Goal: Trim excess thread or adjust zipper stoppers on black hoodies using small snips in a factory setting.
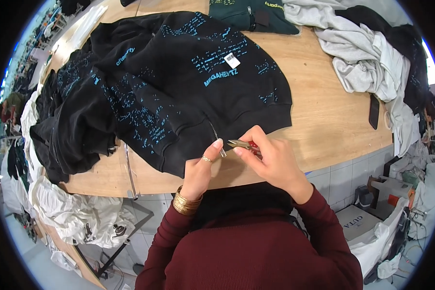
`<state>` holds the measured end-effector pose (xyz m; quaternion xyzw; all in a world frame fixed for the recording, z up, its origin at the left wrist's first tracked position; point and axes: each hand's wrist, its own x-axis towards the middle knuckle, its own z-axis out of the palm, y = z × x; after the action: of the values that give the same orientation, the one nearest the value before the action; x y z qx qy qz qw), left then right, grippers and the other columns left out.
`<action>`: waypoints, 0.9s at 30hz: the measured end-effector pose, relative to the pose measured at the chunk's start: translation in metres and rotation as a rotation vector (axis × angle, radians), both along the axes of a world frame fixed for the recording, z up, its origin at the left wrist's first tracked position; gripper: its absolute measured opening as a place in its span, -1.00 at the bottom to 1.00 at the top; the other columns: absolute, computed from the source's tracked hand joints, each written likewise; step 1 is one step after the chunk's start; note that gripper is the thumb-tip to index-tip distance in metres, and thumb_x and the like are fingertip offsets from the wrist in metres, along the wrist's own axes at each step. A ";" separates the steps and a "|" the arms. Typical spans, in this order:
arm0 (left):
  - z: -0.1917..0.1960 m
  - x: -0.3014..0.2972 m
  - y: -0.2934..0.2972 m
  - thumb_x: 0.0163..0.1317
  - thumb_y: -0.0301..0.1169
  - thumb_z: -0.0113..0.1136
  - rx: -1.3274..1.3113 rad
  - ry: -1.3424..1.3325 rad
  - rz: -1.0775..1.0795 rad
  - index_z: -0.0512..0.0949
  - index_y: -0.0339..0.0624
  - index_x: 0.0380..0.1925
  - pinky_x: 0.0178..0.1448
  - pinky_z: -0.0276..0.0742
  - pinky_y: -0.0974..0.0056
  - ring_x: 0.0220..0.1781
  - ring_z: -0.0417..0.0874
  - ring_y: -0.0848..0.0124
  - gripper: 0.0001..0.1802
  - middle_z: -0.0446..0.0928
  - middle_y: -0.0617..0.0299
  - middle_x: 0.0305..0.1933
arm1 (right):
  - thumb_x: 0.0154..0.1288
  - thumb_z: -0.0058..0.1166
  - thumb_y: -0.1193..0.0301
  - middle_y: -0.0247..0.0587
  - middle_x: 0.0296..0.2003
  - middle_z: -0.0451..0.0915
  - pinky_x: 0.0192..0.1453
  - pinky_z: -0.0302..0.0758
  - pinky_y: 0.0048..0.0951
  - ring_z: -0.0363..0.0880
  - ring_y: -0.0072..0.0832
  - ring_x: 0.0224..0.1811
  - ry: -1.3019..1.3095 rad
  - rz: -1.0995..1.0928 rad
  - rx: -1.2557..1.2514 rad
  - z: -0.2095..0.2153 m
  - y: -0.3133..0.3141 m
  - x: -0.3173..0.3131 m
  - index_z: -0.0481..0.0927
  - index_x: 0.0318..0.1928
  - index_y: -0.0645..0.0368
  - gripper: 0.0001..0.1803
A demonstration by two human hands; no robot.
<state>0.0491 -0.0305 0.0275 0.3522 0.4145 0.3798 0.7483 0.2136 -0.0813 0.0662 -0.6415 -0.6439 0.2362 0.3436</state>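
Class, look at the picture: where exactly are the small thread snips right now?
In the head view, the thread snips are in the right hand, lower centre, at the black hoodie's hem beside the left hand.

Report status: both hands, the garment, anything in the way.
Left hand pinching zipper pull. Right hand holding small snips. Black hoodie flat on table. Nothing obstructing.

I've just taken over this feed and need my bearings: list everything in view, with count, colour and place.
black hoodie: one, black with blue print, on table
hang tag: one, white, on hoodie
zipper: one, metal, hoodie hem
snips: one, brass-coloured, red handle
table: one, light wood
green garment: one, far edge
grey and white clothes: pile, right
phone: one, black, right
left hand: at zipper pull
right hand: holds snips
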 end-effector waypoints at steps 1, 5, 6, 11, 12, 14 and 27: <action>0.000 -0.002 0.000 0.26 -0.40 0.17 -0.006 0.006 0.002 0.62 -0.27 -0.29 -0.15 0.40 0.51 -0.25 0.48 0.66 -0.84 0.55 0.42 -0.30 | 0.24 0.14 0.30 -0.25 -0.59 0.54 -0.58 0.40 -0.43 0.57 -0.35 -0.60 0.006 0.002 -0.006 0.001 0.001 0.000 0.40 -0.32 0.15 -0.77; -0.003 -0.010 0.003 0.26 -0.36 0.19 -0.025 0.050 -0.029 0.63 -0.29 -0.28 -0.19 0.37 0.54 -0.26 0.48 0.68 -0.80 0.55 0.43 -0.32 | 0.21 0.16 0.33 -0.27 -0.63 0.50 -0.58 0.35 -0.46 0.51 -0.39 -0.64 -0.018 0.058 0.084 0.000 0.006 0.000 0.43 -0.36 0.16 -0.79; -0.003 -0.011 0.003 0.26 -0.34 0.19 -0.031 0.063 -0.035 0.64 -0.29 -0.28 -0.19 0.37 0.55 -0.25 0.48 0.68 -0.78 0.56 0.42 -0.31 | 0.20 0.18 0.33 -0.29 -0.68 0.48 -0.59 0.31 -0.50 0.47 -0.45 -0.68 -0.023 0.062 0.121 0.000 0.007 0.000 0.47 -0.35 0.16 -0.80; -0.002 -0.014 0.001 0.25 -0.34 0.19 -0.080 0.086 -0.050 0.64 -0.31 -0.23 -0.15 0.39 0.54 -0.20 0.50 0.66 -0.76 0.58 0.37 -0.26 | 0.20 0.15 0.35 -0.29 -0.64 0.49 -0.59 0.34 -0.46 0.51 -0.39 -0.65 -0.022 0.084 0.120 0.001 0.007 -0.002 0.42 -0.38 0.15 -0.80; -0.003 -0.014 0.001 0.25 -0.35 0.19 -0.065 0.059 -0.055 0.63 -0.32 -0.22 -0.13 0.40 0.53 -0.19 0.51 0.65 -0.76 0.59 0.35 -0.24 | 0.21 0.13 0.36 -0.29 -0.59 0.50 -0.57 0.37 -0.44 0.52 -0.34 -0.62 -0.038 0.086 0.080 0.003 0.007 -0.003 0.37 -0.39 0.14 -0.79; -0.004 -0.014 0.001 0.25 -0.37 0.19 -0.044 0.041 -0.051 0.63 -0.32 -0.22 -0.11 0.41 0.51 -0.18 0.53 0.64 -0.77 0.59 0.34 -0.23 | 0.21 0.13 0.36 -0.29 -0.59 0.49 -0.58 0.37 -0.44 0.52 -0.35 -0.62 -0.047 0.082 0.082 0.002 0.006 -0.005 0.37 -0.39 0.14 -0.79; 0.003 -0.006 0.004 0.26 -0.41 0.16 0.112 -0.046 -0.030 0.58 -0.26 -0.27 -0.08 0.43 0.44 -0.23 0.50 0.61 -0.86 0.53 0.41 -0.26 | 0.27 0.09 0.32 -0.26 -0.67 0.45 -0.59 0.33 -0.41 0.49 -0.35 -0.66 0.121 0.033 0.081 -0.005 0.007 -0.004 0.43 -0.36 0.13 -0.82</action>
<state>0.0431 -0.0267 0.0309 0.3909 0.3697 0.3991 0.7425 0.2099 -0.0740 0.0610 -0.6010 -0.6414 0.2540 0.4037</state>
